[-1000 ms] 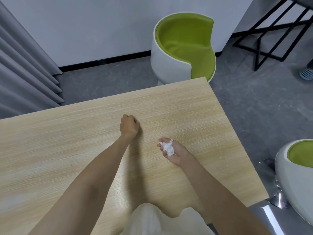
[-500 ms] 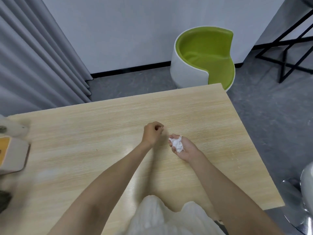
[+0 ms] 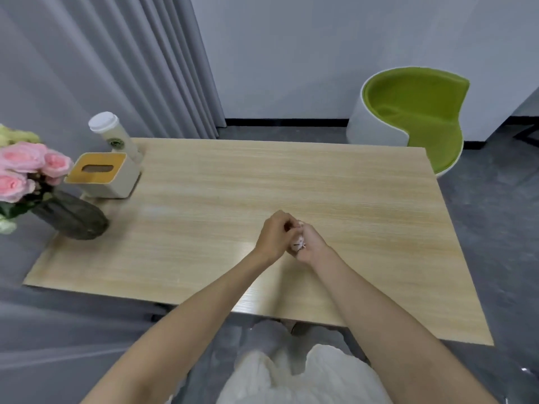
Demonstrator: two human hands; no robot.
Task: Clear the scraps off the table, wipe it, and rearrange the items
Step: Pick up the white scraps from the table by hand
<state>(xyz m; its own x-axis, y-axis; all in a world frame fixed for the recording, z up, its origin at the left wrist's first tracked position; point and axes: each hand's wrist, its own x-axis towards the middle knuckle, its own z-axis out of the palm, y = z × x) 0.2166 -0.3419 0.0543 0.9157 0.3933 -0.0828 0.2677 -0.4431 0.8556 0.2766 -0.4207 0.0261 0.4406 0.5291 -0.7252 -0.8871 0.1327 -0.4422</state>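
1. Meeting just right of the frame's centre, the left hand point(image 3: 273, 234) and the right hand point(image 3: 310, 246) touch each other over the desk point(image 3: 291, 176).
2. The right hand has its fingers curled round a wad of white scraps point(image 3: 298, 244), which shows as a small pale lump between the two hands.
3. The left hand is curled with its knuckles up and its fingertips set against the top of the right hand. Those fingertips are hidden, so I cannot tell whether they pinch a scrap of their own.
4. Both forearms run up from the bottom edge of the frame and cross the near edge of the desk.
5. At the left edge of the frame a dark vase point(image 3: 73, 218) of pink roses point(image 3: 26, 167) stands on the desk.
6. Just above and right of the vase sits a cream tissue box point(image 3: 102, 173) with a yellow top. A white-lidded cup point(image 3: 112, 135) stands right behind the box.
7. In the upper right a green-and-white chair point(image 3: 414, 112) stands on the grey floor beyond the desk's far corner.
8. A grey curtain point(image 3: 116, 68) fills the upper left.
9. A white garment point(image 3: 306, 377) shows at the bottom centre.
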